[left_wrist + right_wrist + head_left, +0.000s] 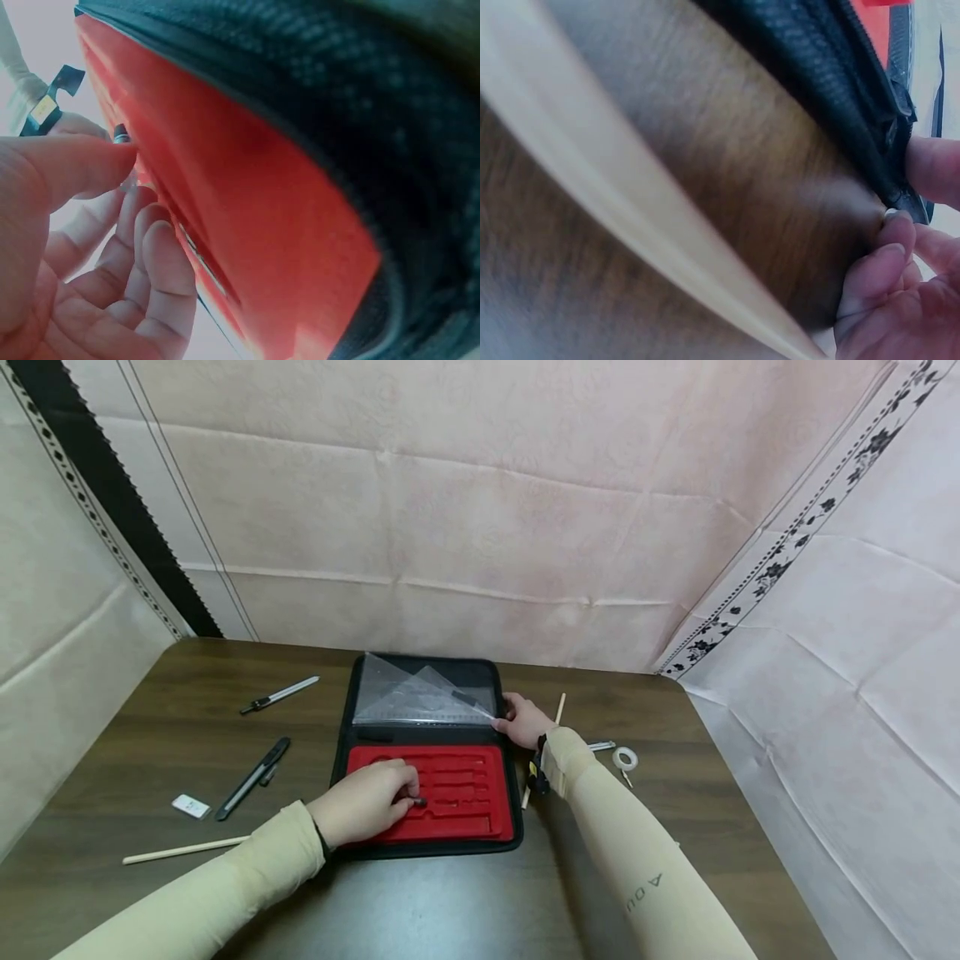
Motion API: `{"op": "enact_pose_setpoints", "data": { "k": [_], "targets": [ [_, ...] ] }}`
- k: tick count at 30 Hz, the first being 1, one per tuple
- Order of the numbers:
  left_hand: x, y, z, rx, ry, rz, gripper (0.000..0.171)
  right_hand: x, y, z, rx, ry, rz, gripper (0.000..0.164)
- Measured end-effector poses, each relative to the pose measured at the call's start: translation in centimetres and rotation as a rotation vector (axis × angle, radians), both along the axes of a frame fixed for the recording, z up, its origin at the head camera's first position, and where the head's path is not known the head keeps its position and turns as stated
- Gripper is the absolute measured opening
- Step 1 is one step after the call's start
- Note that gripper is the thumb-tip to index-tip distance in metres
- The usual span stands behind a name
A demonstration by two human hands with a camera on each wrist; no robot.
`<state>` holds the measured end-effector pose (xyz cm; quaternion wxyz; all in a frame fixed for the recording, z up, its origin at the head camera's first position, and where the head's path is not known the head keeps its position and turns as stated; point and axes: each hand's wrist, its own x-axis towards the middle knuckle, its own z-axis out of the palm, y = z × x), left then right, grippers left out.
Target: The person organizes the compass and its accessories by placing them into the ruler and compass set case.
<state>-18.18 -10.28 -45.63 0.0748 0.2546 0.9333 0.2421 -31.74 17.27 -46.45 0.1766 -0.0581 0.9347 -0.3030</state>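
A black zip case (517, 806) lies unfolded on the table, a red moulded tray (468, 827) in its near half. Over the tray, my left hand (375, 802) pinches a small dark-ended piece (121, 133) between thumb and fingers; most of it is hidden, and its kind I cannot tell. Two clear set squares (427, 697) overlap in the far half of the case. My right hand (525, 720) grips the case's right edge, thumb on top and fingers curled at the side, right by a corner of one set square.
To the left lie a compass (281, 693), a utility knife (251, 781), a white eraser (191, 807) and a wooden stick (183, 850). Right of the case are another wooden stick (560, 707) and a white tape roll (625, 758). Cloth walls (420, 527) border the table.
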Motion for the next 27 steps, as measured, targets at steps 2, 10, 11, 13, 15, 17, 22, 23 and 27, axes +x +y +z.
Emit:
{"op": "enact_pose_setpoints", "data": {
  "k": [2,10,11,13,15,17,22,23,27],
  "targets": [
    [0.0,-0.1,0.0,-0.003,-0.001,-0.003,0.015,0.0,-0.1,0.0,-0.004,-0.003,0.002,0.064],
    [-1.0,-0.1,0.0,0.021,-0.128,0.012,0.02,0.1,-0.2,0.1,0.004,0.01,0.009,0.063],
    [-1.3,-0.1,0.0,0.017,-0.156,0.021,0.023,0.1,-0.2,0.0,0.004,0.009,0.008,0.063],
    [-1.9,0.1,0.1,-0.002,-0.201,0.038,0.027,0.1,-0.1,0.0,0.005,0.006,0.007,0.063],
    [-2.5,0.3,0.2,-0.026,-0.227,0.055,0.03,0.1,-0.1,0.0,0.003,0.001,0.004,0.063],
    [-2.9,0.5,0.4,-0.046,-0.239,0.078,0.034,0.1,0.0,0.0,-0.001,0.0,0.0,0.063],
    [-3.3,0.9,0.5,-0.098,-0.218,0.139,0.044,0.1,0.0,0.0,-0.004,0.005,-0.003,0.063],
    [-3.4,0.9,0.4,-0.113,-0.209,0.149,0.046,0.1,-0.1,-0.1,-0.004,0.006,-0.003,0.063],
    [-3.7,1.0,0.1,-0.189,-0.169,0.172,0.053,0.2,-0.1,0.0,0.001,0.012,0.008,0.064]
  ]
}}
